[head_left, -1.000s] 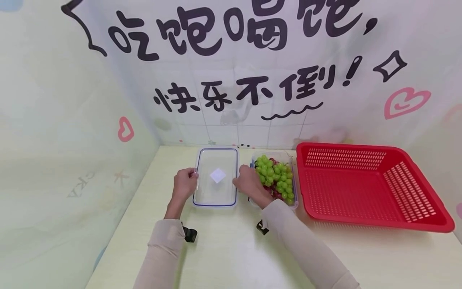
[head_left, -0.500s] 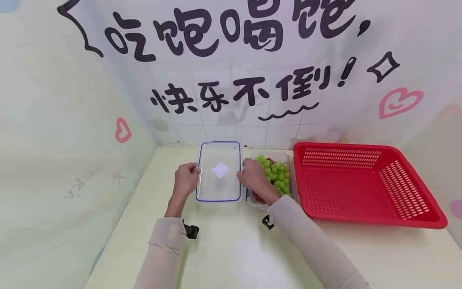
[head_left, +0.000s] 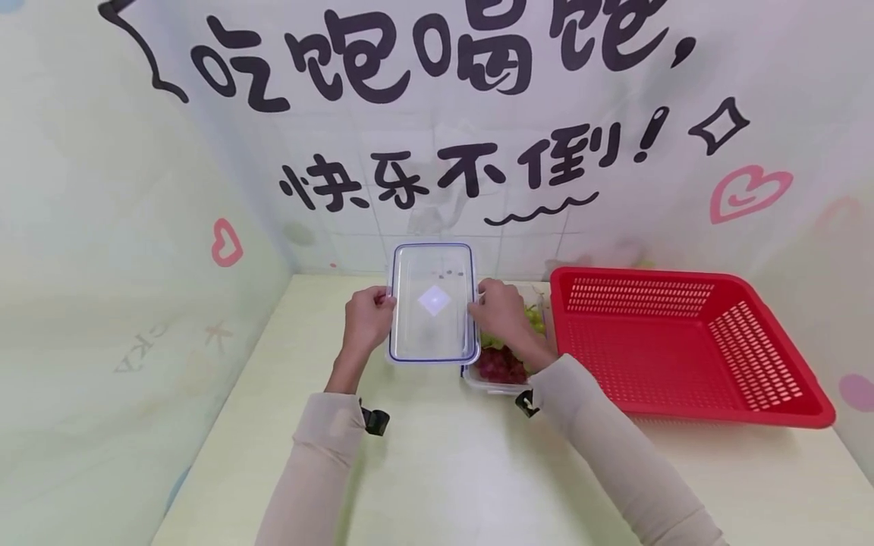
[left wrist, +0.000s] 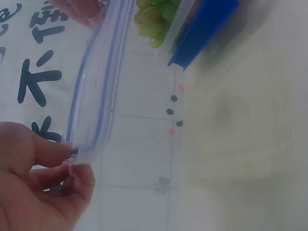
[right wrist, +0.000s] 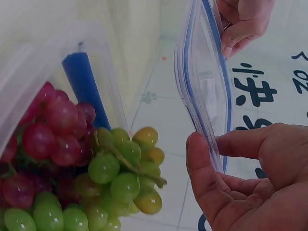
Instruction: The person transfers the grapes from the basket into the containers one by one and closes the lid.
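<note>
A clear lid [head_left: 434,326] with a blue seal line is held up above the table between both hands. My left hand [head_left: 366,318] pinches its left edge between thumb and fingers. On its opposite edge, my right hand [head_left: 504,312] pinches it the same way. Below and to the right stands a clear plastic container [head_left: 501,387] with blue clips, partly hidden by the right hand and lid. Red grapes [right wrist: 57,127] and green grapes [right wrist: 127,178] fill it, some rising above its rim in the right wrist view.
A red plastic basket [head_left: 649,364] with slotted sides stands right of the container. The pale table [head_left: 444,470] ends at a printed curtain [head_left: 382,197] behind and at the left. Each wrist wears a black camera mount [head_left: 374,421].
Both hands have lifted the lid off the table and carried it to the right and toward the back. It now partly overlaps the grape container in the head view.
</note>
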Action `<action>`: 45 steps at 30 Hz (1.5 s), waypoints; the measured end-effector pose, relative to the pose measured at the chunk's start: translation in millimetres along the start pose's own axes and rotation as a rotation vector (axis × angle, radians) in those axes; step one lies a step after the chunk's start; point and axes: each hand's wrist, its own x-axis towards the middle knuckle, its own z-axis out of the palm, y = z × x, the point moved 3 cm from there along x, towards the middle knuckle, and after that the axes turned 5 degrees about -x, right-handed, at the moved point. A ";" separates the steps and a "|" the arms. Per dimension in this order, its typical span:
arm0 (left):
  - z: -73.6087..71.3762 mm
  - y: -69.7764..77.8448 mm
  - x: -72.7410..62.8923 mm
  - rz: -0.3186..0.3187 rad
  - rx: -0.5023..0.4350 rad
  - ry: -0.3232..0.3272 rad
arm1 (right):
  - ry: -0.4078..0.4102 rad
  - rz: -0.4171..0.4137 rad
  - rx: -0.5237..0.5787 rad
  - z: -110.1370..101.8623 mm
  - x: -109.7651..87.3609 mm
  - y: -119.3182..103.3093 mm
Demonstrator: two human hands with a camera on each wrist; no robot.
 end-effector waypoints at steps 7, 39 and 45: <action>8.7 17.1 4.7 0.056 -0.041 0.025 | 0.024 0.013 0.043 -19.8 -0.9 6.9; 51.4 47.7 2.8 0.088 -0.214 0.043 | 0.126 0.013 0.042 -57.9 -3.9 50.4; 57.7 54.6 3.9 0.092 -0.214 0.044 | 0.135 0.036 0.038 -64.6 -4.9 53.4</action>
